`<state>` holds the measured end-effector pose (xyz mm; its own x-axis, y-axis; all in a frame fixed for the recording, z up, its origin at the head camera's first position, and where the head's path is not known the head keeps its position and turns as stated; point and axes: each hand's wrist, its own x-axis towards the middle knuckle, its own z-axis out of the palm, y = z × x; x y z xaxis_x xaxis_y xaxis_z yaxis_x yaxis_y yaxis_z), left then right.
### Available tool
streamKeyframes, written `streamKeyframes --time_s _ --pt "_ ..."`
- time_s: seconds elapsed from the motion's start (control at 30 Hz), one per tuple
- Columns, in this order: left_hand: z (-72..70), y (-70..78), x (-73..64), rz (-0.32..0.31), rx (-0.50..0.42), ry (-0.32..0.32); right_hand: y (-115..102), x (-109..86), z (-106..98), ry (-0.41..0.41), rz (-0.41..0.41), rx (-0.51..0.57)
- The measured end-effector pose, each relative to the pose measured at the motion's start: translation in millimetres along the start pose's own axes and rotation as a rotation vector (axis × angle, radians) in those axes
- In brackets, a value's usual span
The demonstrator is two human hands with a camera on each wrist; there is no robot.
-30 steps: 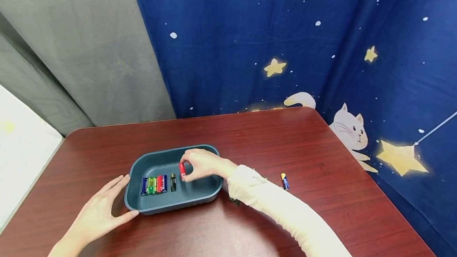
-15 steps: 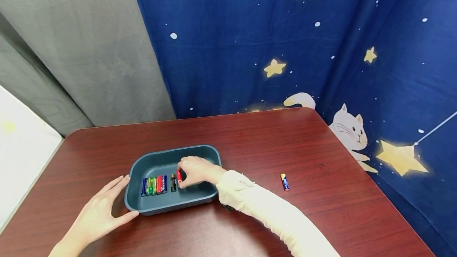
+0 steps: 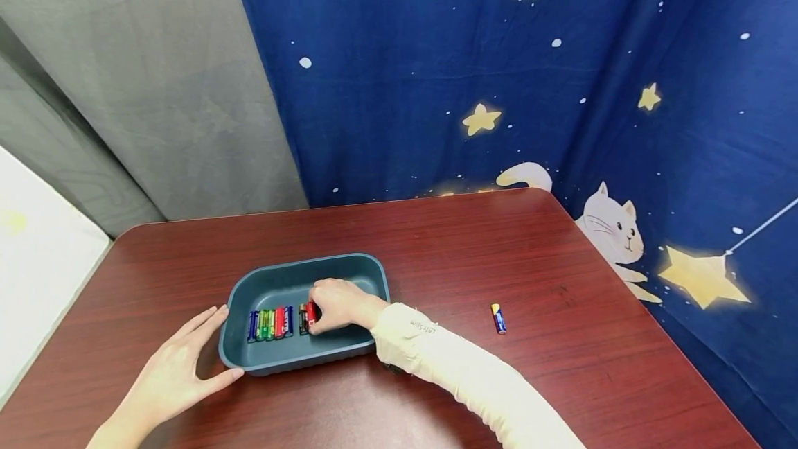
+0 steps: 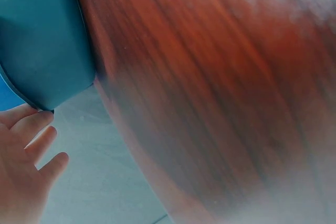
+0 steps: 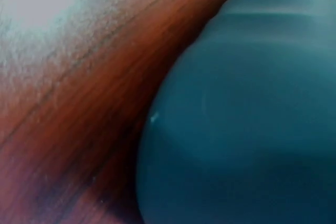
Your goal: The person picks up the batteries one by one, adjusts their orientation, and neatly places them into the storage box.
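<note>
In the head view my right hand [image 3: 339, 305] reaches into a dark teal tray [image 3: 368, 265] and pinches a red battery [image 3: 311, 313] between thumb and fingers. That battery stands right beside a black battery [image 3: 303, 321] inside the tray. Farther left in the tray lies a row of several batteries [image 3: 271, 324], blue, green and red, side by side. My left hand [image 3: 174, 366] has its fingers and thumb spread at the tray's left end, fingertips at the rim. The left wrist view shows those fingers [image 4: 32, 124] touching the teal wall.
A blue and yellow battery [image 3: 499, 319] lies on the reddish-brown table [image 3: 436, 248], right of the tray. Blue starry and grey curtains [image 3: 399, 89] hang behind the table. In the right wrist view the tray's outer wall [image 5: 236, 108] fills much of the picture.
My right hand has moved left and lower in the tray with the red battery, bringing it from apart to right beside the black one. The left hand has stayed in place.
</note>
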<state>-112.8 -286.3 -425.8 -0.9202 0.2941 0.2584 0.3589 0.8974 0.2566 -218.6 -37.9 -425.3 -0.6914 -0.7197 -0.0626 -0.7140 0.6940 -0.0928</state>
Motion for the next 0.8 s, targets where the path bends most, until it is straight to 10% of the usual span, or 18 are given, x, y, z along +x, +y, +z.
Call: streamKeyframes --time_s 0.8 --pt "0.0 -1.3 4.7 -0.015 0.001 -0.026 1.4 3.6 4.8 0.031 -0.017 0.016"
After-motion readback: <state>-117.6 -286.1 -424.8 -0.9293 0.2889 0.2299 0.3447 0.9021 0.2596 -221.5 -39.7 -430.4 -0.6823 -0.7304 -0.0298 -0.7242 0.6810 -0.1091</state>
